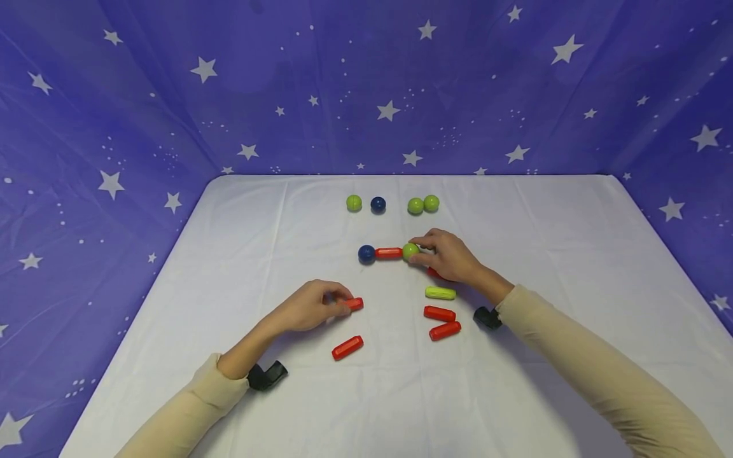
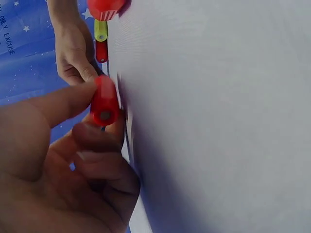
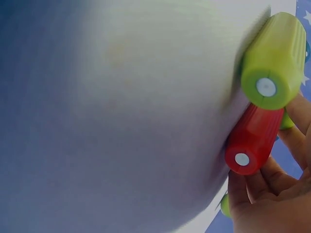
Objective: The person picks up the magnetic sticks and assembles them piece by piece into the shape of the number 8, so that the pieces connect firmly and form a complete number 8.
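My left hand (image 1: 312,306) pinches a short red rod (image 2: 104,94) between thumb and fingers, just over the white cloth; a round grey disc shows in its end. Further up the table, my right hand (image 1: 449,256) holds a green ball (image 1: 410,252) between thumb and fingers. That ball touches one end of another red rod (image 1: 389,254), and a blue ball (image 1: 366,254) sits at the rod's other end, the three in a line. Under the right palm lies a partly covered red rod (image 3: 252,141). In the right wrist view the held ball is mostly hidden.
At the back stand a green ball (image 1: 354,203), a blue ball (image 1: 378,204) and two more green balls (image 1: 423,204). Right of centre lie a yellow-green rod (image 1: 440,292) and two red rods (image 1: 442,322). One red rod (image 1: 347,347) lies nearer, below the left hand.
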Available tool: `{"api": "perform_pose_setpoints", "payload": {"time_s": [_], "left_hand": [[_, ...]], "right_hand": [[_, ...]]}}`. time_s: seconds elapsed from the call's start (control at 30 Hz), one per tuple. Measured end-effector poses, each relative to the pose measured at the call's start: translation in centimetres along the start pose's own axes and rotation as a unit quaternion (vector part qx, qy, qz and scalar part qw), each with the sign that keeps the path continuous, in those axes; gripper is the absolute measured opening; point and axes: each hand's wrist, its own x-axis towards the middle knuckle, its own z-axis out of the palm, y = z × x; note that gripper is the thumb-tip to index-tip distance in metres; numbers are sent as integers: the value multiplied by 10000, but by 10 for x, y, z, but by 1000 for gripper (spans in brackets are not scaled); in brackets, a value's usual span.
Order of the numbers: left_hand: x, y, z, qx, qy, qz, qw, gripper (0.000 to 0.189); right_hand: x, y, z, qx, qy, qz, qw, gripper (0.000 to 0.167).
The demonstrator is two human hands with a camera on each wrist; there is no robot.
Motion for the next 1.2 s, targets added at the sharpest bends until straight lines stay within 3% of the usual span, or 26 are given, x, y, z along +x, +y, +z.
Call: {"api": "perform_pose_setpoints", "payload": {"time_s": [0.33, 0.53, 0.83, 1.2], "left_hand": [[14, 2, -1, -359, 861, -525, 9943, 20], [26, 1, -2, -375, 1340, -498, 9890, 19], [40, 3, 2, -357, 1548, -593, 9855, 20], [47, 5, 4, -265, 1670, -967, 9809, 19]], "right_hand": [[0, 0, 0, 27, 6, -3, 10000, 44], [0, 0, 0, 50, 0, 38, 10000, 44], [0, 1, 2, 59, -8, 2, 10000, 42], [0, 0, 0, 29, -2, 64, 10000, 42]]}}
